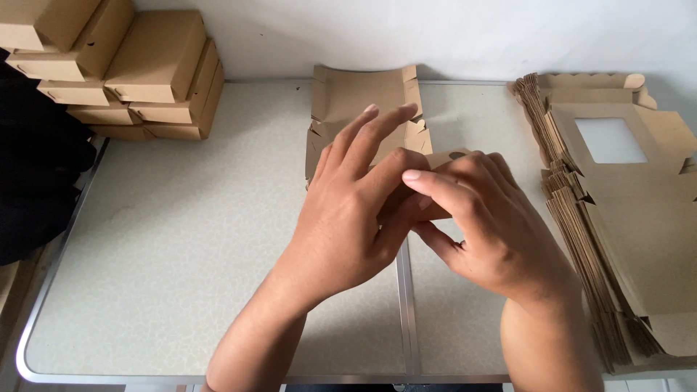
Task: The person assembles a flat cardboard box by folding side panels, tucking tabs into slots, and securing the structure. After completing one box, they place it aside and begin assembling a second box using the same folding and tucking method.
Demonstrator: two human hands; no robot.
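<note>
Both hands fold one kraft box blank at table centre.
Left hand and right hand pinch a flap of the blank. Risk: uneven pressure could crease or tear the flap. Count: roughly seven finished boxes far left; one stack of flats right, uncountable.

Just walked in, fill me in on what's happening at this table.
A person is working a brown cardboard box blank with both bare hands at the middle of a pale table. The left hand and the right hand meet over one of its flaps, pinching and folding it. A stack of flat blanks with window cutouts lies on the right; finished closed boxes are piled at the back left.
</note>
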